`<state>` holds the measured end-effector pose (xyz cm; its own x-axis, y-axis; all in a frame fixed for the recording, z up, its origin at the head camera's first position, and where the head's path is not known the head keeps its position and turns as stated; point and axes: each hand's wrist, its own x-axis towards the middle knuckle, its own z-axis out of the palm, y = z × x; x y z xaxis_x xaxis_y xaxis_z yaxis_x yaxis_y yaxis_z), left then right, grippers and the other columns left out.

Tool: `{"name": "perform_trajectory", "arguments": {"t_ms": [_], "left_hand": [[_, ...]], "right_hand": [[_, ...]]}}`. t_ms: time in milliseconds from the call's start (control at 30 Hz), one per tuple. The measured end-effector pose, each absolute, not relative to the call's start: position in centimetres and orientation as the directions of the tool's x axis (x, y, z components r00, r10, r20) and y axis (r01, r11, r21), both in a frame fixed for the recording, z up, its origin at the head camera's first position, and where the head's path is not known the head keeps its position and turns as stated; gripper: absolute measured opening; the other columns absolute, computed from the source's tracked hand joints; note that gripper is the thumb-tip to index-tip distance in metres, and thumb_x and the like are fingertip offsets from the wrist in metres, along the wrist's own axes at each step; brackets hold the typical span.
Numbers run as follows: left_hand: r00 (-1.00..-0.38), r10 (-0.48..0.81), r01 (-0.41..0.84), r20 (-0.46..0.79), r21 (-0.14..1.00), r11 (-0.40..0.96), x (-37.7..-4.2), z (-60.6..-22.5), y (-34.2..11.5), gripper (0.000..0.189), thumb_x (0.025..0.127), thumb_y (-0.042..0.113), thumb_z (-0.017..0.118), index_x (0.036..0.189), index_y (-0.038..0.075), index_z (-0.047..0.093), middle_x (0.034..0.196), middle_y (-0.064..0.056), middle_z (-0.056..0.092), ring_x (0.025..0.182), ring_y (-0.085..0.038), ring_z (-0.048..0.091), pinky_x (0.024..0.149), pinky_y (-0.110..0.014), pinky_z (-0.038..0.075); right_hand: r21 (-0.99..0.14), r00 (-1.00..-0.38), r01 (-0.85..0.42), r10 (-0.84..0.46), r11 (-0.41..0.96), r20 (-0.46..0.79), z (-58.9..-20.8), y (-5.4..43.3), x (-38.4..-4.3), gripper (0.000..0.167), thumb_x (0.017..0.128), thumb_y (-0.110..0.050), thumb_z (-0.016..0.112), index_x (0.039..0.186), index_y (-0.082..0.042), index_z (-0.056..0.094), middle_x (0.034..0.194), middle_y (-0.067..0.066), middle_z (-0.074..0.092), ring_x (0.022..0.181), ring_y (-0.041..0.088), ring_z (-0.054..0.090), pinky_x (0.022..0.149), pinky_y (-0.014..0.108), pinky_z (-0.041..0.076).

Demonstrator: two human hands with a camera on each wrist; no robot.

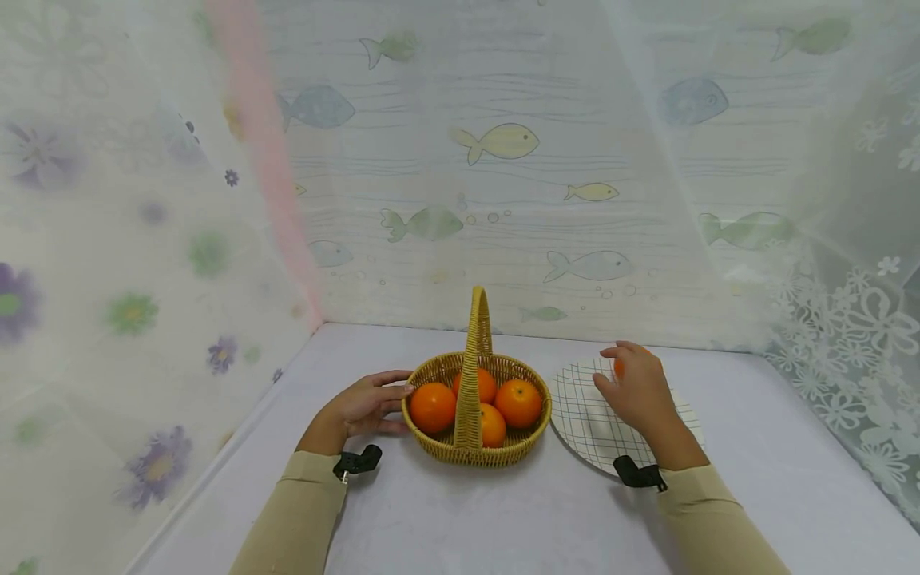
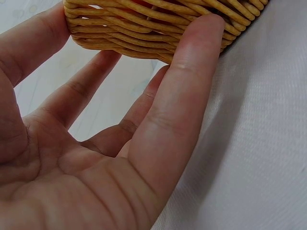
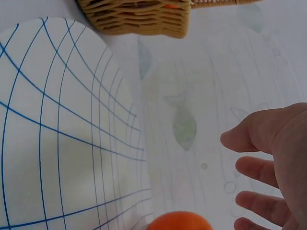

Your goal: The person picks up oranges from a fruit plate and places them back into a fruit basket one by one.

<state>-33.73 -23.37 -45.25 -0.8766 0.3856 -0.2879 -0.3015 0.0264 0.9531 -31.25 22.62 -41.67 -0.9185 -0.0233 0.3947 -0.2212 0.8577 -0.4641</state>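
Observation:
A yellow-brown wicker basket with a tall arched handle stands mid-table, holding several oranges. My left hand is at its left side; in the left wrist view, nearly straight fingers touch the woven wall. To the basket's right lies a round white plate with a blue grid. Over that plate hovers my right hand, fingers loosely bent and holding nothing. One orange shows at the bottom of the right wrist view, apart from the visible fingers; in the head view the hand mostly hides it.
A white cloth covers the table. Behind it hangs a pale curtain with fish prints. Flower-printed fabric borders the left side, and white lace borders the right.

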Motion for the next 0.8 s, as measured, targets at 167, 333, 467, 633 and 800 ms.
{"name": "perform_trajectory", "arguments": {"t_ms": [167, 333, 467, 633, 800], "left_hand": [[-0.874, 0.391, -0.304, -0.288, 0.952, 0.022, -33.7, -45.2, -23.4, 0.058, 0.103, 0.024, 0.067, 0.155, 0.013, 0.046, 0.135, -0.009, 0.066, 0.115, -0.024, 0.069, 0.092, -0.054, 0.06], [-0.873, 0.394, -0.305, -0.288, 0.952, 0.019, -33.8, -45.2, -23.4, 0.056, 0.103, 0.023, 0.065, 0.155, 0.013, 0.046, 0.134, -0.008, 0.067, 0.115, -0.024, 0.069, 0.092, -0.054, 0.06], [-0.874, 0.391, -0.305, -0.289, 0.952, 0.021, -33.9, -45.3, -23.4, 0.056, 0.103, 0.023, 0.066, 0.155, 0.013, 0.047, 0.134, -0.008, 0.067, 0.115, -0.024, 0.069, 0.091, -0.055, 0.06], [-0.876, 0.382, -0.309, -0.294, 0.951, 0.021, -33.9, -45.3, -23.4, 0.056, 0.102, 0.024, 0.067, 0.154, 0.014, 0.048, 0.133, -0.007, 0.068, 0.114, -0.024, 0.07, 0.09, -0.054, 0.06], [-0.878, 0.378, -0.309, -0.294, 0.951, 0.02, -33.8, -45.4, -23.4, 0.056, 0.102, 0.024, 0.067, 0.154, 0.014, 0.048, 0.132, -0.007, 0.068, 0.113, -0.024, 0.07, 0.09, -0.054, 0.061]], "right_hand": [[-0.479, -0.933, -0.165, 0.022, 0.862, 0.36, -41.8, 23.3, -31.4, 0.047, 0.093, -0.02, 0.072, 0.133, 0.001, 0.062, 0.155, 0.031, 0.042, 0.138, 0.059, 0.039, 0.099, 0.069, 0.05], [-0.495, -0.942, -0.131, 0.047, 0.859, 0.332, -42.2, 24.1, -31.7, 0.052, 0.094, -0.021, 0.07, 0.138, 0.003, 0.057, 0.158, 0.033, 0.035, 0.136, 0.059, 0.039, 0.1, 0.068, 0.05], [-0.513, -0.949, -0.108, 0.067, 0.851, 0.309, -42.3, 24.7, -31.9, 0.056, 0.095, -0.021, 0.068, 0.143, 0.004, 0.052, 0.161, 0.034, 0.029, 0.133, 0.059, 0.041, 0.1, 0.07, 0.049], [-0.531, -0.956, -0.089, 0.077, 0.843, 0.282, -42.4, 25.3, -32.0, 0.061, 0.096, -0.023, 0.068, 0.147, 0.003, 0.048, 0.163, 0.034, 0.024, 0.132, 0.06, 0.042, 0.099, 0.07, 0.05], [-0.537, -0.963, -0.061, 0.091, 0.841, 0.252, -42.6, 25.7, -32.0, 0.064, 0.096, -0.026, 0.069, 0.148, 0.003, 0.046, 0.164, 0.034, 0.023, 0.134, 0.061, 0.039, 0.102, 0.071, 0.047]]}}
